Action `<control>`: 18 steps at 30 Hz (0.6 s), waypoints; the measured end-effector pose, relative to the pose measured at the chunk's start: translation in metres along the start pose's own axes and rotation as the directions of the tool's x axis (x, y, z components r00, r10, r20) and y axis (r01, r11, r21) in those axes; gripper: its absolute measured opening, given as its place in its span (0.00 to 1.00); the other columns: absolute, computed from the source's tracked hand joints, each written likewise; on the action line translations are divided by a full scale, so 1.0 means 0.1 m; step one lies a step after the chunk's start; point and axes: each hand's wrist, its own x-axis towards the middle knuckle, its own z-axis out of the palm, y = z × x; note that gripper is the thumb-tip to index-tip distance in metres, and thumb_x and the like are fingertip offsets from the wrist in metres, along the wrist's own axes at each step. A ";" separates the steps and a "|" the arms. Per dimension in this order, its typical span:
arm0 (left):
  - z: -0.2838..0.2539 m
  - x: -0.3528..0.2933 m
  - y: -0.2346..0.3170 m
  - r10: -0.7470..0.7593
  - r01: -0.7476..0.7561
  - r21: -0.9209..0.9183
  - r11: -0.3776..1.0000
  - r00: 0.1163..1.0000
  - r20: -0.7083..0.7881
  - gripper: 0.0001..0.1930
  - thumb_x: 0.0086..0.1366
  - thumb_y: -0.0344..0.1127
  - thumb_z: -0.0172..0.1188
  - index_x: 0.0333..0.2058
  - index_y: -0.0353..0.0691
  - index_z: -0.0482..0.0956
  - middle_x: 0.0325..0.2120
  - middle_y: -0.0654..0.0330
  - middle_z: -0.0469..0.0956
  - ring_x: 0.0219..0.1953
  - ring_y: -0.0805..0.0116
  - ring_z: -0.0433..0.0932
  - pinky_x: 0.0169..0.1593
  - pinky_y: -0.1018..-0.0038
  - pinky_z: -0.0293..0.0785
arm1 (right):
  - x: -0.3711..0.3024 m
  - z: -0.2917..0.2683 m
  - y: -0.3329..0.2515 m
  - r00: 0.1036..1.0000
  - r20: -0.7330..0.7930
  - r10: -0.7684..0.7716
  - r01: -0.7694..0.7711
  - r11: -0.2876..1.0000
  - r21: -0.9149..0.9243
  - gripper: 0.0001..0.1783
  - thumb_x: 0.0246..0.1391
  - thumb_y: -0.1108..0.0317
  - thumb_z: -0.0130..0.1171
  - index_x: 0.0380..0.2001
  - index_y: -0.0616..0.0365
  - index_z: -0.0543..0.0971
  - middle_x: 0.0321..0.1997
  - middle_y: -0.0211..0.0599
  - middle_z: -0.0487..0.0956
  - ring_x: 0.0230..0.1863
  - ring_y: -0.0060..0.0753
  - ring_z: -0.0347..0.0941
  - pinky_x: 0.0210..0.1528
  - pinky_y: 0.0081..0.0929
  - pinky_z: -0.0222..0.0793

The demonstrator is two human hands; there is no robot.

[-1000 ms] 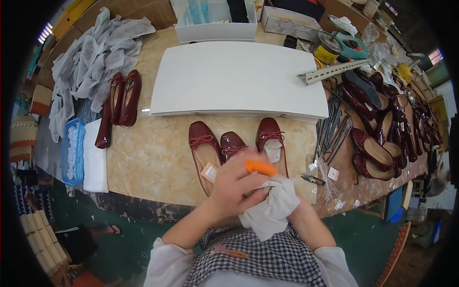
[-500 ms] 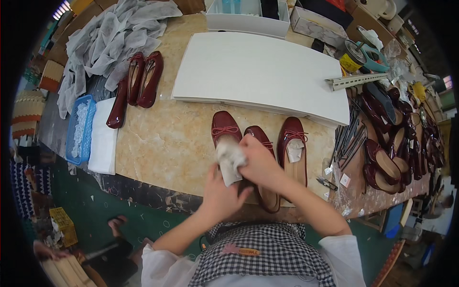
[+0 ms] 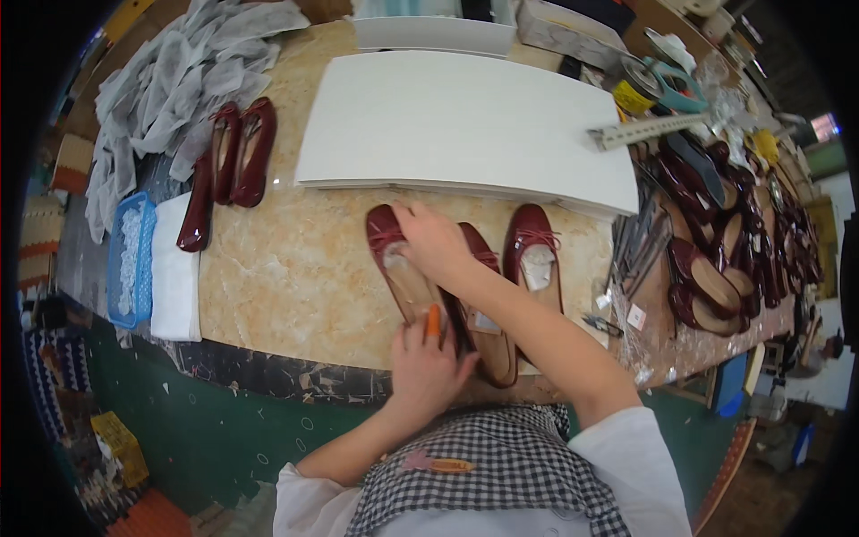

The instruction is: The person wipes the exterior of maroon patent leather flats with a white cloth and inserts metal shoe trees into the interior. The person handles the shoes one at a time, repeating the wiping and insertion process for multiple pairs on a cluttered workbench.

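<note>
Three dark red ballet flats with bows lie toes away from me at the table's near edge. My right hand point(image 3: 434, 240) grips the toe area of the left flat point(image 3: 383, 224), fingers along its right side. Crumpled pale paper point(image 3: 395, 259) sits inside behind its bow. My left hand point(image 3: 424, 369) lies over the heel end of this shoe, fingers bent onto it, with an orange piece point(image 3: 434, 320) at one fingertip. The middle flat point(image 3: 495, 353) is partly hidden by my right forearm. The right flat point(image 3: 531, 224) has pale paper point(image 3: 537, 266) in its toe.
White board sheets point(image 3: 465, 125) are stacked beyond the shoes. At left stand three red flats point(image 3: 253, 157), a white cloth point(image 3: 176, 286) and a blue basket point(image 3: 119, 282). A pile of red shoes point(image 3: 716, 259) and dark rods point(image 3: 640, 237) lie at right.
The pale paper wad that was in my right hand is no longer in it. That hand has moved up to the left flat's toe. The view has shifted slightly.
</note>
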 end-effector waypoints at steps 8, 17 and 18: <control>-0.19 0.08 -0.34 -0.419 0.169 -0.956 0.240 0.906 0.055 0.27 0.59 0.43 0.56 0.54 0.33 0.68 0.47 0.48 0.75 0.48 0.53 0.75 0.53 0.58 0.71 | -0.55 -0.82 -0.21 0.914 -0.375 0.154 0.055 0.870 0.491 0.35 0.47 0.71 0.63 0.60 0.60 0.64 0.51 0.47 0.71 0.47 0.48 0.72 0.48 0.37 0.73; 0.05 0.39 0.02 -0.110 0.312 -0.826 -0.469 0.907 0.405 0.36 0.64 0.63 0.42 0.51 0.31 0.68 0.36 0.49 0.78 0.30 0.60 0.79 0.32 0.67 0.79 | -2.18 -1.55 2.12 0.526 -0.586 0.616 -0.758 0.652 0.005 0.16 0.57 0.58 0.54 0.30 0.61 0.78 0.26 0.53 0.79 0.32 0.58 0.77 0.36 0.47 0.72; 0.04 0.42 0.03 -0.087 0.327 -0.832 -0.448 0.910 0.405 0.37 0.64 0.64 0.39 0.51 0.31 0.69 0.34 0.49 0.78 0.29 0.60 0.79 0.32 0.67 0.79 | -2.18 -1.51 2.20 0.489 -0.575 0.656 -0.832 0.549 -0.081 0.19 0.56 0.55 0.56 0.27 0.63 0.78 0.26 0.56 0.79 0.32 0.59 0.77 0.35 0.47 0.73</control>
